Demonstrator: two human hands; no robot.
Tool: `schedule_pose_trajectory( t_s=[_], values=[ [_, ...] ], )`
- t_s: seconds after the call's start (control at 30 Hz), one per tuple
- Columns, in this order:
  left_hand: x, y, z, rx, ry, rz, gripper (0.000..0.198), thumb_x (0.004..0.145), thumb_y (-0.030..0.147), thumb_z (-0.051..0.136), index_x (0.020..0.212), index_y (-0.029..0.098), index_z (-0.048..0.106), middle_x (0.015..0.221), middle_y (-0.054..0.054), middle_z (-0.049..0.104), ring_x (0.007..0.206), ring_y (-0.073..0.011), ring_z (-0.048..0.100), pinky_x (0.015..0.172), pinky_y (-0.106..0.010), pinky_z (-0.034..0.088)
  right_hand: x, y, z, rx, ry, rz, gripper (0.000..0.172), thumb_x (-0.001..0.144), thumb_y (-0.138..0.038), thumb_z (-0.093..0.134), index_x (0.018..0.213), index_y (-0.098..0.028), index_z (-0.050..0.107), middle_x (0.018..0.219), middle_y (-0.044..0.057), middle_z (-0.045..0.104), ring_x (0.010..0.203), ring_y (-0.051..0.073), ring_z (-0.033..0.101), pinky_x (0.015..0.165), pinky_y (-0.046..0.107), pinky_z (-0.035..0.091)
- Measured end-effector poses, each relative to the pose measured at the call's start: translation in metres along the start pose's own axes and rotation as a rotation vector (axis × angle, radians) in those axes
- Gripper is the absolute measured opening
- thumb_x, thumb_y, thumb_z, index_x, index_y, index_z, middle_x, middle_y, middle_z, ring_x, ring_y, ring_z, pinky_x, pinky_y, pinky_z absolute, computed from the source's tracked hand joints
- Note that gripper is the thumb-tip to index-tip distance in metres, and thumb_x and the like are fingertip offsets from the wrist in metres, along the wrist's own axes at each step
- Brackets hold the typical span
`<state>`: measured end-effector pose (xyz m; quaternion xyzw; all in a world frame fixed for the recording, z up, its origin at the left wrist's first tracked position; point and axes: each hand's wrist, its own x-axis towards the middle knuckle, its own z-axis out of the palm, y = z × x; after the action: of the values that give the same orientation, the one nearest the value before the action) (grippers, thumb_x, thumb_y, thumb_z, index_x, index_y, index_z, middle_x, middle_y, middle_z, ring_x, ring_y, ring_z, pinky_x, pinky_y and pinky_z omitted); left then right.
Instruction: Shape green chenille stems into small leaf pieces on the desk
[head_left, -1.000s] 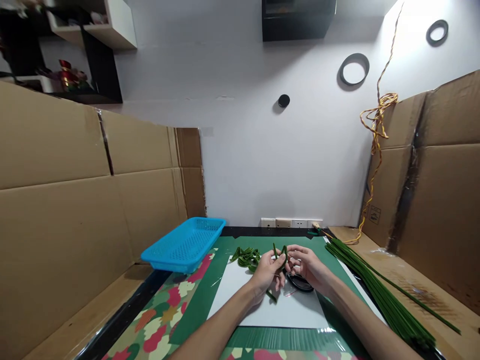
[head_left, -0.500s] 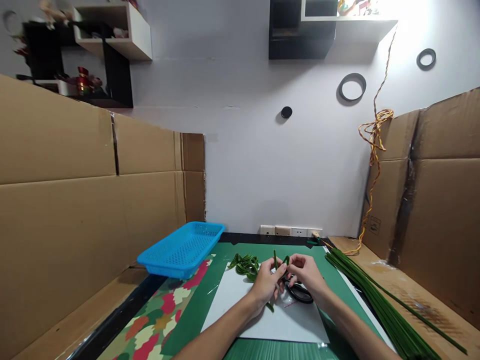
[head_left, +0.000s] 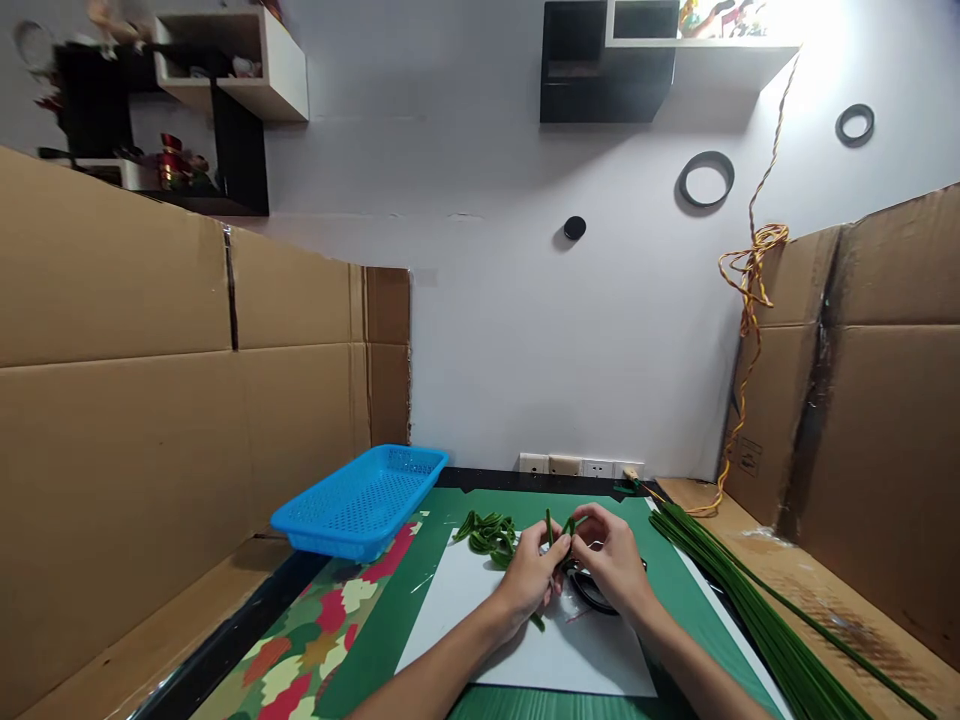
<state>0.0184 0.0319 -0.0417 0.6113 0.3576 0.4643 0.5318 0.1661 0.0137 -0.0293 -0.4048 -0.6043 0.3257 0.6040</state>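
My left hand (head_left: 534, 565) is closed around a green pipe cleaner (head_left: 548, 525), one piece of which sticks up above the fingers. The fingertips of my right hand (head_left: 606, 555) pinch a bent part of the green pipe cleaner close to my left thumb. Under my right hand lie black-handled scissors (head_left: 591, 592), their blades mostly hidden. Several looped green pipe cleaners (head_left: 489, 535) form a small pile to the left of my hands. A short green end (head_left: 538, 622) shows below my left hand. Beneath everything is a white sheet (head_left: 555, 670).
A blue perforated basket (head_left: 364, 510) stands at the back left. Along the right lies a bundle of long green pipe cleaners (head_left: 757, 610). Cardboard walls (head_left: 300, 420) flank the green mat (head_left: 694, 560). Power sockets (head_left: 566, 465) line the back wall.
My right fingertips have moved slightly left, closer to the left thumb, and the bent piece between the hands shows less. My right hand now covers more of the scissors.
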Motion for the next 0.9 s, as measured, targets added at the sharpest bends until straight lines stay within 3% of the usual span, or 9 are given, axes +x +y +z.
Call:
schedule_pose_trajectory(
  t_s=[0.13, 0.37, 0.67, 0.9],
  values=[
    [0.002, -0.001, -0.002, -0.003, 0.011, 0.011, 0.063, 0.07, 0.075, 0.078, 0.085, 0.02, 0.053, 0.058, 0.008, 0.053, 0.031, -0.0067, 0.044, 0.031, -0.018, 0.03, -0.001, -0.006, 0.0, -0.099, 0.004, -0.073, 0.016, 0.075, -0.03, 0.074, 0.087, -0.021, 0.068, 0.067, 0.003, 0.07, 0.061, 0.02, 0.062, 0.058, 0.029, 0.047],
    [0.001, -0.003, -0.002, 0.028, -0.016, 0.004, 0.066, 0.07, 0.081, 0.074, 0.086, 0.021, 0.052, 0.048, 0.009, 0.046, 0.031, -0.0091, 0.042, 0.03, -0.019, 0.028, 0.001, -0.004, 0.001, -0.207, 0.02, -0.117, 0.005, 0.074, -0.023, 0.07, 0.078, -0.021, 0.067, 0.06, 0.0, 0.066, 0.055, 0.018, 0.057, 0.054, 0.027, 0.039],
    [0.002, -0.004, -0.007, 0.048, -0.062, -0.007, 0.069, 0.07, 0.083, 0.073, 0.091, 0.02, 0.052, 0.06, 0.006, 0.055, 0.032, -0.0073, 0.045, 0.028, -0.018, 0.032, 0.006, 0.009, 0.0, -0.14, 0.01, -0.089, 0.007, 0.073, -0.026, 0.07, 0.075, -0.019, 0.069, 0.066, 0.004, 0.071, 0.058, 0.019, 0.062, 0.054, 0.027, 0.045],
    [0.002, -0.001, -0.007, 0.041, -0.113, 0.012, 0.067, 0.073, 0.08, 0.073, 0.092, 0.019, 0.052, 0.071, 0.001, 0.065, 0.032, -0.0062, 0.047, 0.029, -0.018, 0.032, 0.01, 0.016, -0.003, -0.04, -0.027, -0.026, 0.02, 0.074, -0.036, 0.075, 0.075, -0.017, 0.068, 0.064, 0.005, 0.07, 0.051, 0.018, 0.063, 0.046, 0.027, 0.049]
  ],
)
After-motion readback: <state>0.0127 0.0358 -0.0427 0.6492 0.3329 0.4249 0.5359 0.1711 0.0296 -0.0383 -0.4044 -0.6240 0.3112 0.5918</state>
